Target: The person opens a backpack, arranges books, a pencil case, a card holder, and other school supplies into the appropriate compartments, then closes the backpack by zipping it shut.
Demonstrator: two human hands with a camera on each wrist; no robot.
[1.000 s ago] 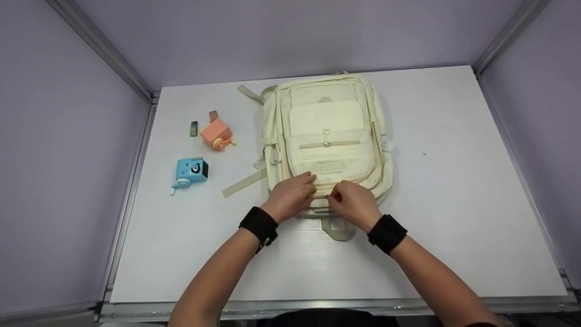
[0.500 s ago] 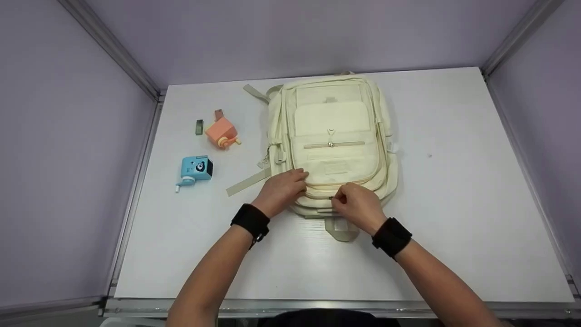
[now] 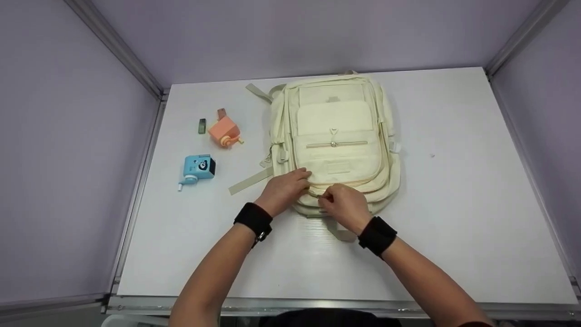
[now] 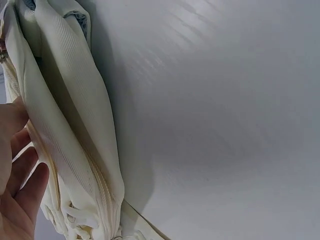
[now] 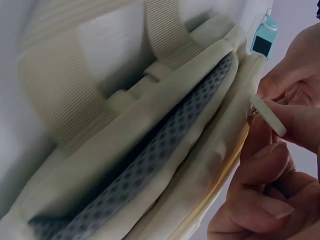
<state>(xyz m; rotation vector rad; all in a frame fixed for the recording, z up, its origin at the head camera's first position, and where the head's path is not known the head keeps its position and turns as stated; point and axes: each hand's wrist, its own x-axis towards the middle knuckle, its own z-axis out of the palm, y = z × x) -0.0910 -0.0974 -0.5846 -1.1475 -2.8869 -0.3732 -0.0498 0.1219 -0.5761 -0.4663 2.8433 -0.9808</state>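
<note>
A cream backpack (image 3: 338,156) lies front up on the white table, its bottom toward the person. My right hand (image 3: 347,206) pinches a zipper pull (image 5: 268,116) at the lower end of the bag between thumb and fingers. Close by on the left, my left hand (image 3: 286,188) rests on the lower left corner of the bag, fingers extended over the front. In the left wrist view its thumb touches the fabric beside a zipper (image 4: 50,167). Grey mesh (image 5: 165,135) shows in the right wrist view along the bag's bottom.
Left of the bag lie a blue toy with a crank (image 3: 197,168), an orange toy with a crank (image 3: 224,131), a small dark green block (image 3: 202,126) and a small reddish-brown block (image 3: 221,113). A loose strap (image 3: 249,181) sticks out leftward. Partition walls surround the table.
My right hand has slid left along the lower zipper, pinching the pull. My left hand has shifted left, away from the right hand, then stayed near the corner. The view has shifted slightly.
</note>
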